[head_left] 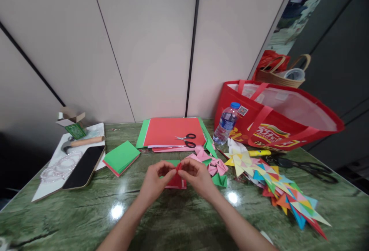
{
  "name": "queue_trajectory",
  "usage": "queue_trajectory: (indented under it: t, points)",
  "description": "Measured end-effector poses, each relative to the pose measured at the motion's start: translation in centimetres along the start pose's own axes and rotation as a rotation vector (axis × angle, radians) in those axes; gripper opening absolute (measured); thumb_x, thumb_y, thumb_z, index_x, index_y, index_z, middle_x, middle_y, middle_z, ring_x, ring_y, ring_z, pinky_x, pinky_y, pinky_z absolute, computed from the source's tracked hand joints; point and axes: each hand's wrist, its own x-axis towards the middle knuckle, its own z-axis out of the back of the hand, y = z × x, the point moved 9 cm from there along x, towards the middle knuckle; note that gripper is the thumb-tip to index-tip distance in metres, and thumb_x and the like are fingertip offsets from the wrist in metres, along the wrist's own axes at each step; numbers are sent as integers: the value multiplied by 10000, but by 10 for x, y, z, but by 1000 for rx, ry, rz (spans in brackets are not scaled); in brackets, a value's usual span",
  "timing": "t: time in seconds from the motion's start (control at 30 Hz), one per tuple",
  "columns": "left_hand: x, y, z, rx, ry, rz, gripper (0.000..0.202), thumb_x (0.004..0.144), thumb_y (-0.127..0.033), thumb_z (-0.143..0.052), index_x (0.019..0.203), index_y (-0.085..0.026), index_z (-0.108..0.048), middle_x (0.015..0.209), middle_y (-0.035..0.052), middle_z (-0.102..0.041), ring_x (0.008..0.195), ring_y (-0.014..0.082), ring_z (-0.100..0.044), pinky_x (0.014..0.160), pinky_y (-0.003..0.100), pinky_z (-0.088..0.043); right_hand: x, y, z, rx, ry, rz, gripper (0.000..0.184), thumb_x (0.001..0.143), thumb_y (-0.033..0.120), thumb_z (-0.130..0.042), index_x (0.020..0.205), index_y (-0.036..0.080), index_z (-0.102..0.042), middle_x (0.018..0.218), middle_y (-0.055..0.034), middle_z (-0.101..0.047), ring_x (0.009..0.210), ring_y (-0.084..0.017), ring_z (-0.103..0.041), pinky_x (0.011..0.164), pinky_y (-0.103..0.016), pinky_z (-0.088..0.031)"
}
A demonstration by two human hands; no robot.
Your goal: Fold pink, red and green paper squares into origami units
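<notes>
My left hand (157,182) and my right hand (196,176) meet over the middle of a green marble table (173,220). Both pinch a folded red paper piece (176,180) between fingertips, its point sticking up between my thumbs. Just right of my right hand lie pink folded paper pieces (216,164) and a small green folded piece (220,180). Behind the hands sits a stack of red and green paper sheets (173,132) with black-handled scissors (187,140) on top.
A green paper pad (121,157), a phone (85,166), a hammer (82,142) and a small box (72,122) lie left. A water bottle (227,122), a red tote bag (276,116), a chain of colourful folded paper (276,189) and large black scissors (311,166) are right.
</notes>
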Motion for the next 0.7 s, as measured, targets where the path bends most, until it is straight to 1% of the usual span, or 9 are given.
queue_trajectory:
  t: [0.17,0.27,0.33,0.4,0.5,0.57,0.7]
  points:
    - [-4,-2,-19,22,215,49,154,698,-265,-566,709,-127,-633,651,25,-640,613,147,-560,574,235,-436,1,-4,2,17,0,-29,84,645,203,-630,706,166,-586,677,-1,-592,625,-125,-552,573,-230,-454]
    - [-7,0,-26,47,285,82,138,698,-238,-557,713,-125,-635,627,3,-636,596,140,-549,555,214,-408,2,-5,3,20,8,-41,103,625,211,-652,698,164,-596,676,1,-602,627,-127,-560,579,-232,-455]
    - [-7,0,-26,90,284,75,138,702,-232,-547,695,-127,-637,597,-12,-628,564,131,-535,530,199,-382,2,-4,3,34,22,-40,117,617,217,-664,701,165,-601,678,3,-606,628,-126,-562,577,-229,-455]
    - [-7,-1,-24,156,259,28,181,723,-253,-521,663,-136,-644,577,-16,-629,549,133,-530,516,193,-367,2,-3,1,37,44,-38,126,622,229,-668,717,168,-611,690,0,-613,636,-127,-564,569,-225,-456]
    - [-7,-6,-22,247,234,-81,248,765,-290,-472,669,-164,-663,629,1,-664,608,160,-568,548,200,-380,1,0,0,11,49,-20,154,626,260,-677,747,175,-633,684,-6,-618,621,-133,-569,541,-222,-460]
    - [-9,-7,-23,301,236,-129,259,781,-291,-453,698,-180,-673,660,7,-677,633,168,-585,567,200,-384,0,3,1,-24,28,7,144,621,269,-686,722,173,-649,661,-12,-616,598,-134,-567,530,-225,-460]
    - [-10,-4,-27,354,253,-138,246,765,-285,-473,696,-172,-681,625,-1,-668,591,156,-570,544,188,-374,-1,10,4,-107,-8,55,105,611,272,-701,642,176,-672,596,-9,-596,566,-130,-537,506,-222,-431]
